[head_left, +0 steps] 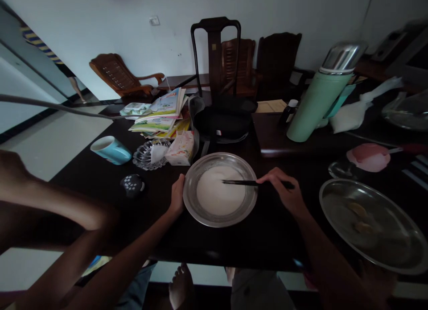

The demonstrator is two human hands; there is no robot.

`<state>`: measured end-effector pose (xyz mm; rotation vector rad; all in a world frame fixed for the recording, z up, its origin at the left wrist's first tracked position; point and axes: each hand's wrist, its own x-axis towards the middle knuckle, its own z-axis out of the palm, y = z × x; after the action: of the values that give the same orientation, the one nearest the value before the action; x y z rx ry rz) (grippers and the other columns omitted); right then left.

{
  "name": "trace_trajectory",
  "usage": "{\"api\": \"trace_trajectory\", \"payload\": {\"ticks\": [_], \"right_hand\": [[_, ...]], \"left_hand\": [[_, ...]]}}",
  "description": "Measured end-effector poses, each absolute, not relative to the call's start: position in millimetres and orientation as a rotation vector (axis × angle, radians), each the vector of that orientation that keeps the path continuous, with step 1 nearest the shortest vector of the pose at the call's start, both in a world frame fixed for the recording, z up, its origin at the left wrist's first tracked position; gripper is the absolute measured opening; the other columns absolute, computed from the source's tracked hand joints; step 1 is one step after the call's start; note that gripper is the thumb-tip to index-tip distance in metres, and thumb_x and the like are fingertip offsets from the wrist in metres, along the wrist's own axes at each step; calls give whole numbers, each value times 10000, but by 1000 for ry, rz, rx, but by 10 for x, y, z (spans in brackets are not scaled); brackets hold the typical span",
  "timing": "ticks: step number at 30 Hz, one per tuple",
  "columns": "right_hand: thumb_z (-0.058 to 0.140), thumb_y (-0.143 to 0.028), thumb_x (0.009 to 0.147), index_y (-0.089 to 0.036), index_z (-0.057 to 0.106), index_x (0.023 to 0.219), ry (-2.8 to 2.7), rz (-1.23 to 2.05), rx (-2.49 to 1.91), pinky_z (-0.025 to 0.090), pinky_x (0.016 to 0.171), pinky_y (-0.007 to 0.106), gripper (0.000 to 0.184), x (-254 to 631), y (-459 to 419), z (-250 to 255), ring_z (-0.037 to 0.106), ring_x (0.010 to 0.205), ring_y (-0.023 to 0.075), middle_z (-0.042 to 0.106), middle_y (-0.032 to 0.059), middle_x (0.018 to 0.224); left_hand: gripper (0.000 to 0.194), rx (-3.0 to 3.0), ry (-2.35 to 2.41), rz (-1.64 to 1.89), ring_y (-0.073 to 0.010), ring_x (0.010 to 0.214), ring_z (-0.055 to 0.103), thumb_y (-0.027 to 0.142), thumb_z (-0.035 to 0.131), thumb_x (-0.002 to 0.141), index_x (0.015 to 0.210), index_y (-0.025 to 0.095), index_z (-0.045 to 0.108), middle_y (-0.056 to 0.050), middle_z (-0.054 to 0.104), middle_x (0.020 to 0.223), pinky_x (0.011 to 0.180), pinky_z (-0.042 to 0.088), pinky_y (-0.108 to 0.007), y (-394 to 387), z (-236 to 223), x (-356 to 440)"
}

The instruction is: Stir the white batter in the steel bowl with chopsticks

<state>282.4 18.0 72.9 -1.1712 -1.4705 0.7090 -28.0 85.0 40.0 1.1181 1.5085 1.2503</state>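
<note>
A round metal bowl (191,203) stands on the dark table in front of me, holding a white, batter-like mixture (217,196). My left hand (178,195) grips the bowl's left side; part of its fingers is hidden by the rim. From the right, my right hand (282,189) pinches dark chopsticks (239,182), whose tips dip into the mixture near the middle of the bowl. An oval metal tray (329,203) lies to the right of my right hand, with small brownish pieces (363,225) on it that I cannot make out.
Another person's bent arm (67,203) rests at the left. A blue mug (112,150), glass dish (143,156), tissue box (182,149) and books (165,109) stand beyond the bowl. A green thermos (319,102) and pink ladle-like utensil (369,157) are at right.
</note>
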Motion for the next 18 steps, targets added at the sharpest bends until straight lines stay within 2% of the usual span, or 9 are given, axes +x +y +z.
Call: {"api": "trace_trajectory", "payload": {"ticks": [3, 5, 9, 12, 14, 16, 18], "right_hand": [[482, -387, 971, -234, 753, 777, -1372, 797, -1161, 486, 716, 304, 366, 2814, 176, 735, 644, 715, 169, 702, 21, 716], [507, -397, 957, -234, 763, 798, -1471, 856, -1117, 491, 747, 308, 342, 2790, 185, 734, 653, 761, 177, 716, 29, 766], [548, -413, 934, -239, 778, 844, -1524, 759, -1151, 476, 834, 334, 302, 2807, 232, 697, 644, 845, 193, 730, 43, 849], [514, -441, 948, -224, 734, 767, -1276, 770, -1177, 489, 765, 329, 358, 2870, 258, 651, 651, 732, 181, 717, 29, 725], [506, -457, 948, -221, 716, 777, -1207, 866, -1139, 492, 687, 316, 360, 2880, 269, 633, 647, 653, 174, 703, 16, 666], [521, -453, 940, -218, 727, 780, -1304, 904, -1102, 491, 699, 314, 352, 2851, 286, 632, 654, 695, 178, 711, 24, 707], [525, -434, 941, -222, 741, 765, -1465, 836, -1082, 479, 807, 330, 351, 2806, 310, 642, 655, 829, 192, 732, 40, 808]], "left_hand": [[602, 1103, 1500, 1237, -108, 555, 386, 760, 591, 645, 552, 178, 471, 27, 472, 538, 514, 365, -248, 845, 388, -289], [579, 1089, 1511, 1224, -109, 558, 379, 734, 572, 693, 564, 179, 470, 26, 468, 546, 514, 357, -248, 839, 388, -283], [469, 1187, 1558, 1293, -116, 599, 380, 567, 542, 830, 571, 187, 448, 23, 432, 593, 552, 367, -245, 869, 381, -281], [328, 1212, 1629, 1468, -123, 647, 417, 419, 523, 885, 661, 188, 456, 16, 435, 679, 601, 388, -251, 937, 396, -321], [247, 1245, 1604, 1581, -123, 642, 418, 389, 504, 905, 762, 193, 457, 24, 427, 702, 603, 387, -259, 959, 481, -323], [215, 1465, 1444, 1673, -124, 665, 435, 386, 527, 907, 834, 192, 468, 25, 444, 734, 635, 400, -265, 912, 664, -235], [179, 1812, 1165, 1636, -135, 739, 489, 361, 540, 916, 878, 189, 512, 4, 506, 807, 686, 424, -273, 777, 925, -6]]}}
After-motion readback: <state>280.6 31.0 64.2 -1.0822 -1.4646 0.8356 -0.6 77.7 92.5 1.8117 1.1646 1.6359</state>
